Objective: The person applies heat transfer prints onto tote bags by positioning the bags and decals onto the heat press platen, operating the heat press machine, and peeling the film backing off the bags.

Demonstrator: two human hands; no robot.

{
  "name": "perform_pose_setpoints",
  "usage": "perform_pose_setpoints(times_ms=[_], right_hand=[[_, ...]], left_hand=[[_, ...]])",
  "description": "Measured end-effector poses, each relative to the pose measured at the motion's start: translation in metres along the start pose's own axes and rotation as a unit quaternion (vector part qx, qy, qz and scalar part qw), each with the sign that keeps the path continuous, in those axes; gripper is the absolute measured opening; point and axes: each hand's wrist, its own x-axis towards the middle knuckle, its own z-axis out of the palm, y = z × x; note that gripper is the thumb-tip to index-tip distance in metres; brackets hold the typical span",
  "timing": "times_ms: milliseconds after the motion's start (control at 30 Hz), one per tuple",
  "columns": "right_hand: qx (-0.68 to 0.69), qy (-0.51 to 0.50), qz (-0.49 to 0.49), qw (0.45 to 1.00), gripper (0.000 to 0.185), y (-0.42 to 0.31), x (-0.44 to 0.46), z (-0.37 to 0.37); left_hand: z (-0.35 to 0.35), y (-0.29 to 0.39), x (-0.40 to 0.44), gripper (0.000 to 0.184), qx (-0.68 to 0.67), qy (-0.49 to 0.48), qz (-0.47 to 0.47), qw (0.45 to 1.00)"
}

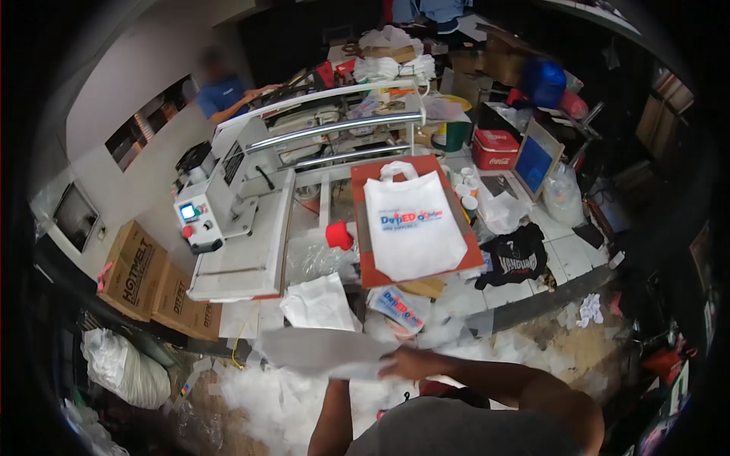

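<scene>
A pale, motion-blurred sheet [327,349] spans the space in front of my body; whether it is paper or film I cannot make out. My right hand [407,363] is closed on its right end. My left forearm [332,418] reaches up to the sheet's underside, and the sheet hides the fingers of that hand. Beyond it, a white tote bag [414,251] with a blue and red "DepED" print lies flat on the red-brown platen [366,273] of a heat press [228,201]. Lower down are a plain white bag [315,300] and a printed sheet [399,310].
Cardboard boxes [137,270] stand left of the press. A black printed shirt [515,254], several cups [465,186], a red cooler box [496,150] and a blue-meshed screen frame [538,158] are on the right. White scraps [266,403] cover the floor. Another person [220,95] works behind the press.
</scene>
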Motion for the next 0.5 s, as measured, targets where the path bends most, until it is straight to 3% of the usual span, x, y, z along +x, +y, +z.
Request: perform_pose_setpoints(times_ms=[33, 67, 100, 167, 233, 300, 400, 500], right_hand=[[-0.037, 0.065, 0.1, 0.992, 0.039, 0.023, 0.0, -0.03], [-0.11, 0.159, 0.089, 0.977, 0.04, 0.038, -0.003, -0.06], [-0.134, 0.249, 0.063, 0.957, 0.034, 0.024, -0.013, -0.086], [-0.126, 0.389, -0.126, 0.904, 0.031, 0.043, -0.003, -0.129], [-0.135, 0.373, 0.116, 0.91, 0.025, 0.02, -0.006, -0.181], [-0.097, 0.492, -0.058, 0.863, 0.021, 0.001, -0.005, -0.223], [-0.094, 0.574, -0.223, 0.782, 0.022, 0.032, 0.009, -0.292], [0.074, 0.615, -0.254, 0.743, 0.036, 0.034, 0.049, -0.368]], left_hand=[[0.002, 0.008, 0.019, 0.034, -0.024, -0.003, 0.018, 1.0], [0.0, 0.015, 0.039, 0.036, -0.048, -0.007, 0.039, 0.998], [0.001, 0.024, 0.06, 0.038, -0.073, -0.017, 0.061, 0.995], [-0.001, 0.048, 0.097, 0.042, -0.099, -0.048, 0.123, 0.986], [-0.045, 0.074, 0.172, 0.046, -0.128, -0.148, 0.173, 0.965], [0.099, 0.122, 0.135, 0.047, -0.018, -0.054, 0.303, 0.951], [0.238, 0.181, 0.138, 0.047, 0.155, -0.014, 0.43, 0.889], [0.331, 0.204, 0.191, 0.048, 0.34, 0.028, 0.5, 0.796]])
